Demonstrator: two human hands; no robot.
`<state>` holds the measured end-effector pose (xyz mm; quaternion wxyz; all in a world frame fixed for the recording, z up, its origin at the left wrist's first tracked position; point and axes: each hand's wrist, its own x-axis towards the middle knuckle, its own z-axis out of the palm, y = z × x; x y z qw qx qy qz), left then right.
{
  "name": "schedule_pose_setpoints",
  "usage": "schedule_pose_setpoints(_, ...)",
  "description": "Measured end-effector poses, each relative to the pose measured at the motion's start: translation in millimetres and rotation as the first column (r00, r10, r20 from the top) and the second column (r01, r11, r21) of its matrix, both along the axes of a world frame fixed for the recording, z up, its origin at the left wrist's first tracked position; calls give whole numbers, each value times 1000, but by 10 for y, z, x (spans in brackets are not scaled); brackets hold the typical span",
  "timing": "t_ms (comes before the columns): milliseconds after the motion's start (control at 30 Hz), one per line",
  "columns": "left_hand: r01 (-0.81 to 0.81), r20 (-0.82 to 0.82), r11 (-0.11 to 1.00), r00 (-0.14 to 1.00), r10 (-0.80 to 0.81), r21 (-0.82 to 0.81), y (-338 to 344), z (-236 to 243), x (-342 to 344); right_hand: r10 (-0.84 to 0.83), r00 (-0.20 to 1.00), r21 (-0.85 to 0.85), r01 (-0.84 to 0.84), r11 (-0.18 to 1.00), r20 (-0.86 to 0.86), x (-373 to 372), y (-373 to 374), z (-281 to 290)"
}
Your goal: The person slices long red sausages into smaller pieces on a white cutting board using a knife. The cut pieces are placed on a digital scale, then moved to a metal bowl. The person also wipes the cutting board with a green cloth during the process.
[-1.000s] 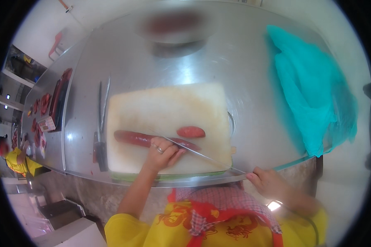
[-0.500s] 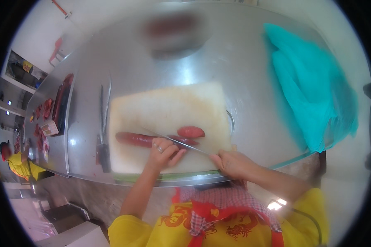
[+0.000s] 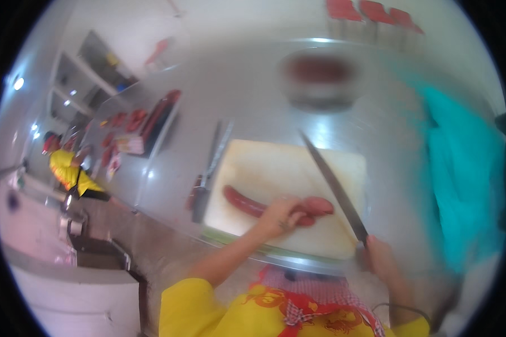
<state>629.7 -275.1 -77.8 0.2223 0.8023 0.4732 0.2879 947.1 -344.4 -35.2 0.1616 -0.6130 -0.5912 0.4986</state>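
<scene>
On a white cutting board (image 3: 287, 163) lies a long dark-red sausage (image 3: 243, 202), its right end covered by my left hand (image 3: 284, 216). The fingers of that hand are curled against the cut pieces at the right, with a rounded cut sausage piece (image 3: 319, 206) beside the fingertips. A second, smaller sausage piece (image 3: 305, 221) shows just below them. Off the board's right front corner, my right hand (image 3: 378, 257) is wrapped round the handle of a long knife (image 3: 336, 188). Its blade points away and to the left above the board, apart from the sausage.
More knives (image 3: 202, 194) lie left of the board on the metal table (image 3: 253, 106). A blurred bowl of red stuff (image 3: 320, 78) stands at the back, and a turquoise plastic bag (image 3: 466, 180) at the right. Across the left table stands a person in yellow (image 3: 70, 171) near meat pieces.
The knife has come up off the sausage and swung right, its tip now pointing away. My left hand has moved onto the cut pieces. The whole view has turned left.
</scene>
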Motion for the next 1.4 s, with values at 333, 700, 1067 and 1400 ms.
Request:
schedule_pose_setpoints(333, -111, 299, 984, 943, 148, -137, 294, 471, -603, -415, 894, -292, 356, 887, -171, -710, -142, 63)
schedule_pose_setpoints(700, 309, 415, 817, 905, -95, -486, 1579, 165, -1433, -649, 656, -604, 353, 715, -385, -2721, -468, 256)
schedule_pose_setpoints(1067, 388, 33, 921, 922, -387, -35, 1584, 455, -1395, -685, 574, -663, 300, 686, -449, -3049, -607, 122)
schedule_pose_setpoints(1400, 334, 97, 882, 918, -384, 331, 1079, 1147, -1562, -642, 588, -638, 259, 725, -492, -2985, -570, -35)
